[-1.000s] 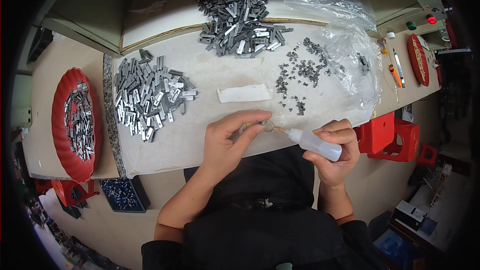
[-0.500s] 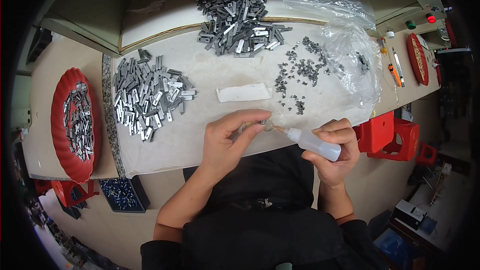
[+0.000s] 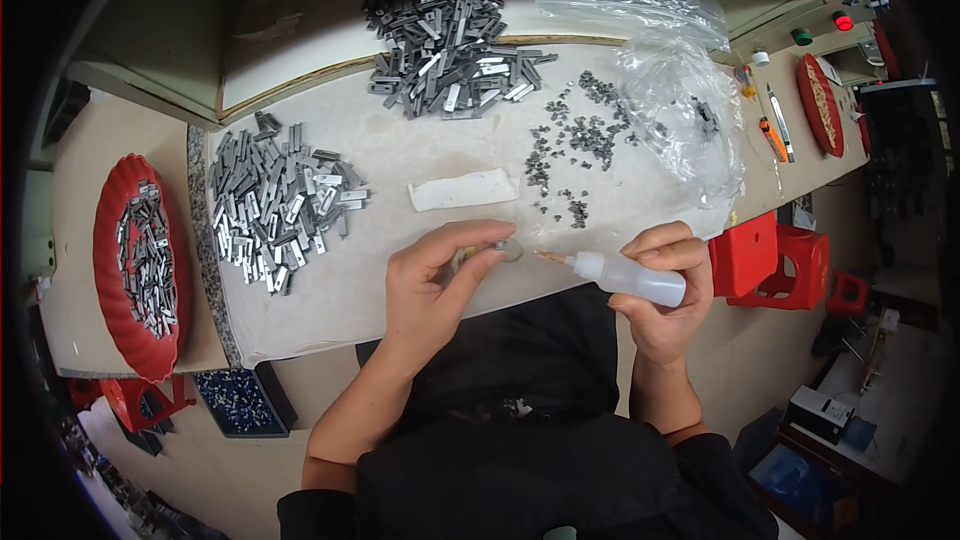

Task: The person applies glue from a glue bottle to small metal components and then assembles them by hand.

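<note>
Above the table's front edge, my left hand (image 3: 425, 285) pinches a small part (image 3: 511, 251) between thumb and fingertips; it looks roundish and greyish, but the fingers cover most of it. My right hand (image 3: 668, 290) is wrapped around a translucent white squeeze bottle (image 3: 645, 283). The bottle lies nearly level, its thin brownish nozzle aimed left at the part, with a short gap between them. Past my left hand is a folded white cloth or paper strip (image 3: 463, 190). Small dark metal pieces (image 3: 592, 143) lie scattered beyond the bottle.
Narrow grey metal parts form a left pile (image 3: 285, 205) and a back pile (image 3: 445, 55). A red scalloped tray (image 3: 108, 270) of similar parts stands far left. Clear plastic bags (image 3: 680, 130) lie at right, near an orange-handled knife (image 3: 772, 139). Red stools (image 3: 745, 255) stand below.
The nozzle tip has drawn back to the right, away from the part in my left hand. Both hands keep their grips. The whole view has shifted slightly.
</note>
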Motion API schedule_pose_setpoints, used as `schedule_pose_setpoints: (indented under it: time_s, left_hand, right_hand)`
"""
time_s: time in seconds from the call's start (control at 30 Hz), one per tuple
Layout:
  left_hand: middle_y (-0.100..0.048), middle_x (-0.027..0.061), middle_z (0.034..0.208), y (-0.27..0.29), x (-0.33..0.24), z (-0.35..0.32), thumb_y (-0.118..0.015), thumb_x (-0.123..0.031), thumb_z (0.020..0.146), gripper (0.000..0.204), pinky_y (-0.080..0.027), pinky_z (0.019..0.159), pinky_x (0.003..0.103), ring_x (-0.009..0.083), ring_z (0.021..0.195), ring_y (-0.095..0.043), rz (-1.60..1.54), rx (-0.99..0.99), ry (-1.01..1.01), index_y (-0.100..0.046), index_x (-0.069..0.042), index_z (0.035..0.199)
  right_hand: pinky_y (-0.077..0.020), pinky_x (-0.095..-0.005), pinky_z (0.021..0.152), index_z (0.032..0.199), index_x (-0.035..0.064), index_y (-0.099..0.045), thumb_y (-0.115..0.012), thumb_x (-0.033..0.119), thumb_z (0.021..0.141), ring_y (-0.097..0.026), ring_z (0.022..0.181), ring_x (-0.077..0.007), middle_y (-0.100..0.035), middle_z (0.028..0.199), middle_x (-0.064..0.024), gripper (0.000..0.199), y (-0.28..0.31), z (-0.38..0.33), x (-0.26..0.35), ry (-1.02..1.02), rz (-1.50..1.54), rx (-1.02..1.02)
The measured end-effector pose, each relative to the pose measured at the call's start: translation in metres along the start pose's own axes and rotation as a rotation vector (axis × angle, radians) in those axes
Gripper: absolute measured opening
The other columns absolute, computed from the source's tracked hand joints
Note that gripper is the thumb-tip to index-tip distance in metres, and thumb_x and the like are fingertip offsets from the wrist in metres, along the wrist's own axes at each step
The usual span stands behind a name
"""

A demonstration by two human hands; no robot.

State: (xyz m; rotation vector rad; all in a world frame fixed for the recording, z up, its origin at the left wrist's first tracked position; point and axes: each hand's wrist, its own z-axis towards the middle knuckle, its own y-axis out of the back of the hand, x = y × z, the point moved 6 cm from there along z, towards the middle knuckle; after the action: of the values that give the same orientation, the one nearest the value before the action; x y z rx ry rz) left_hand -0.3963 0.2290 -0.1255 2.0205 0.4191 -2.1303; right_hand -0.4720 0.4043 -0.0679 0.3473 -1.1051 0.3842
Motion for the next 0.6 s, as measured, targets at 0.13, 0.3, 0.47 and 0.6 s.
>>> schedule_pose_setpoints:
  time_s: [0.13,0.3,0.47,0.6]
  left_hand:
    - [-0.062,0.0115,0.094,0.001,-0.002,0.001,-0.055,0.007,0.077,0.021,-0.043,0.074,0.022,0.0125,0.086,-0.056,0.010,-0.005,-0.013,-0.059,0.004,0.097]
    - [-0.063,0.0077,0.089,0.002,-0.001,0.000,-0.060,0.003,0.075,0.017,-0.043,0.071,0.022,0.0114,0.079,-0.057,0.031,-0.057,-0.008,-0.062,0.000,0.092]
    - [-0.063,0.0074,0.089,0.001,-0.004,0.000,-0.059,0.003,0.075,0.017,-0.043,0.070,0.021,0.0106,0.078,-0.057,0.046,-0.060,0.002,-0.062,0.001,0.092]
    - [-0.064,0.0066,0.088,0.002,-0.002,-0.001,-0.059,0.003,0.075,0.016,-0.043,0.070,0.020,0.0093,0.078,-0.057,0.014,-0.076,0.020,-0.062,0.001,0.091]
  right_hand:
    - [-0.0450,-0.0285,0.073,0.088,0.0032,-0.047,-0.071,-0.006,0.061,-0.055,0.085,-0.0181,-0.053,0.095,-0.0144,0.037,0.017,0.005,-0.015,-0.139,0.122,-0.029]
    - [-0.0440,-0.0237,0.075,0.099,-0.0002,-0.048,-0.061,-0.008,0.070,-0.056,0.085,-0.0147,-0.052,0.096,-0.0093,0.033,0.022,0.021,-0.045,-0.389,-0.001,-0.002]
    - [-0.0443,-0.0218,0.069,0.097,-0.0010,-0.050,-0.058,-0.005,0.074,-0.054,0.079,-0.0104,-0.052,0.092,-0.0056,0.025,0.025,0.034,-0.059,-0.394,-0.021,0.021]
    - [-0.0442,-0.0245,0.063,0.087,0.0019,-0.051,-0.061,0.000,0.074,-0.055,0.074,-0.0108,-0.055,0.078,-0.0035,0.016,0.024,0.043,-0.066,-0.390,-0.226,0.033]
